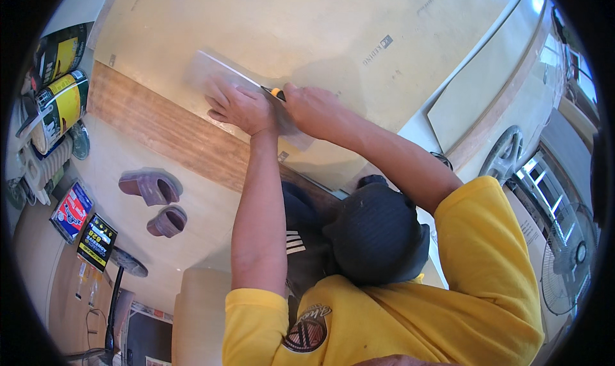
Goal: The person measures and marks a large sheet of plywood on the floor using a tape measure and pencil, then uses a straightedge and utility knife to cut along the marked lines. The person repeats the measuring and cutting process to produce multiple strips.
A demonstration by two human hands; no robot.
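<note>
My right hand (315, 111) is closed around a yellow and black utility knife (277, 94). Its tip points left, at the bright upper edge of a greyish, see-through flat strip (291, 124). Beside it, my left hand (242, 108) lies over that strip with its fingers stretched out and partly smeared by motion. Under both hands spreads a large tan sheet (333, 52) with small dark printed marks. Whether the blade touches the sheet or only the strip's edge, I cannot tell.
A brown wooden board (160, 125) edges the tan sheet. Purple slippers (150, 188) lie on the floor at left, near black and yellow cans (67, 100). At right are another tan panel (477, 87) and a fan (570, 254). My dark-clothed knee (378, 231) is close below my hands.
</note>
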